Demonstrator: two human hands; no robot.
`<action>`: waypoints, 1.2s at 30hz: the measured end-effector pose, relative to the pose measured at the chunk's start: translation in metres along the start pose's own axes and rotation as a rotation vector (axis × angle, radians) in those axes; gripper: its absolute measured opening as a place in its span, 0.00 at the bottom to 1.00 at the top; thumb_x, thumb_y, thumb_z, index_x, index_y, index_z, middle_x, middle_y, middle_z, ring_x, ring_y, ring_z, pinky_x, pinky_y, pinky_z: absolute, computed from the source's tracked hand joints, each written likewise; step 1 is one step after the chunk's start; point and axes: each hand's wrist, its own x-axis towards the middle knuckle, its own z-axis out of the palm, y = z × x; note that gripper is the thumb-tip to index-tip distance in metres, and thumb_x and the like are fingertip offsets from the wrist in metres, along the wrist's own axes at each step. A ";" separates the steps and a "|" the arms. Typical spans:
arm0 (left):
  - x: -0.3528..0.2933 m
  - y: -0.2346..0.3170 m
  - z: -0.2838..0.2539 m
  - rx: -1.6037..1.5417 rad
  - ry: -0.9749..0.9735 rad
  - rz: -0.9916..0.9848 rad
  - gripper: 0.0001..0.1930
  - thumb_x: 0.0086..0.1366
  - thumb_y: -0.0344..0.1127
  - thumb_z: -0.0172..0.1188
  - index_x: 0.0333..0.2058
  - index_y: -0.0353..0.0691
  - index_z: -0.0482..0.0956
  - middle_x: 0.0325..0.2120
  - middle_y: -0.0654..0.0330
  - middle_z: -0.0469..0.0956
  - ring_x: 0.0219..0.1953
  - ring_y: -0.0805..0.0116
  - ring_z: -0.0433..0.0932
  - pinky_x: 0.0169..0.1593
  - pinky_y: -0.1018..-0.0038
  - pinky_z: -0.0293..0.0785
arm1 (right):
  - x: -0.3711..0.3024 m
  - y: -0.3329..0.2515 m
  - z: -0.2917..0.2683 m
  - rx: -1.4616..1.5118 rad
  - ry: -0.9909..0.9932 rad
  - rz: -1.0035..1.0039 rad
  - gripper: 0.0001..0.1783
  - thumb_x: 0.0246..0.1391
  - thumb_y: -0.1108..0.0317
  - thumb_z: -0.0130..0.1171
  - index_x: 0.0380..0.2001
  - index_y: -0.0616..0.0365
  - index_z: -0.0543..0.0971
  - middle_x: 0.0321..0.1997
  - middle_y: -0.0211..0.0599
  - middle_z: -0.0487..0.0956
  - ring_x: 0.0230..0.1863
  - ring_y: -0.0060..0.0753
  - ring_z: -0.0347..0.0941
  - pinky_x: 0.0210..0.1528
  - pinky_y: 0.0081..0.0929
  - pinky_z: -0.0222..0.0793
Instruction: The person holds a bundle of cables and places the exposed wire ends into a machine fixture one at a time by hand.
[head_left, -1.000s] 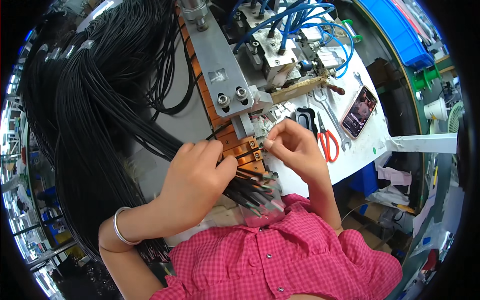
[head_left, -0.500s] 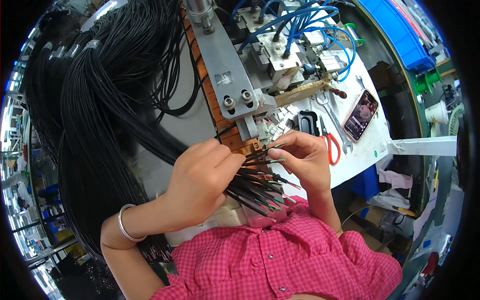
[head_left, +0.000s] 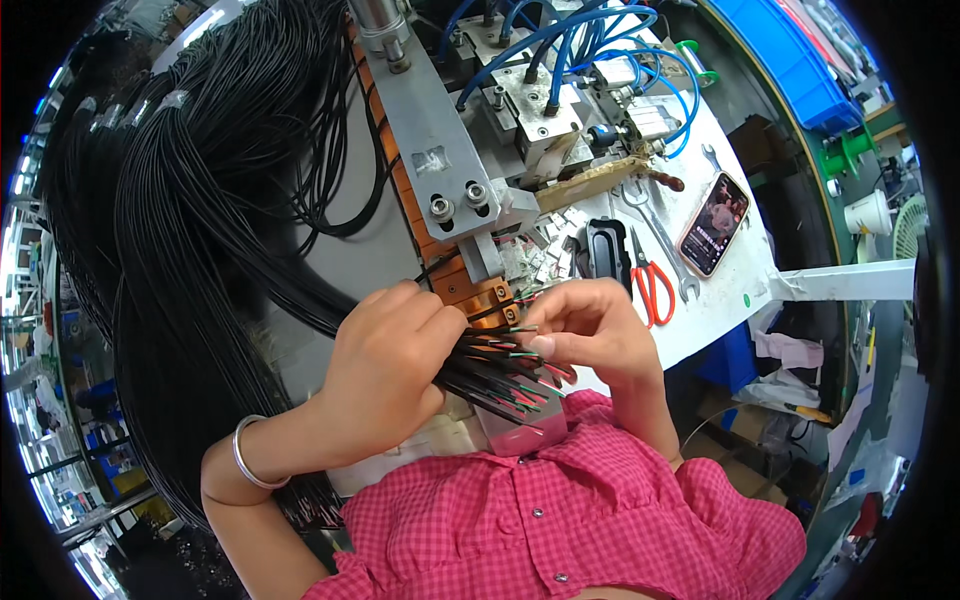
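My left hand (head_left: 390, 355) is closed round a bundle of black cables (head_left: 490, 385), whose stripped ends fan out to the right with red and green inner wires. My right hand (head_left: 595, 335) pinches at the upper tips of that bundle, thumb and forefinger together; the wire end between them is partly hidden. Just beyond the fingers is a copper-coloured block (head_left: 488, 303) at the end of an orange-brown rail (head_left: 400, 185). A grey metal machine arm (head_left: 425, 130) with two bolts reaches over the rail.
A large mass of black cables (head_left: 190, 230) covers the left side. On the white table lie small white connectors (head_left: 545, 250), a black tray (head_left: 607, 248), red-handled scissors (head_left: 652, 290), a wrench (head_left: 665, 240) and a phone (head_left: 714, 225). Blue air hoses (head_left: 575, 45) loop above the machine.
My right hand has shifted slightly down and left along the wire tips. The left hand keeps its grip on the bundle, and the whole view has moved a little.
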 end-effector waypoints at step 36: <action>0.002 0.004 -0.006 0.093 0.020 0.029 0.16 0.33 0.23 0.60 0.27 0.35 0.70 0.21 0.58 0.66 0.29 0.59 0.68 0.33 0.66 0.61 | 0.020 0.008 -0.015 -0.211 0.230 0.067 0.06 0.57 0.69 0.55 0.32 0.61 0.73 0.21 0.23 0.70 0.15 0.09 0.57 0.16 0.10 0.51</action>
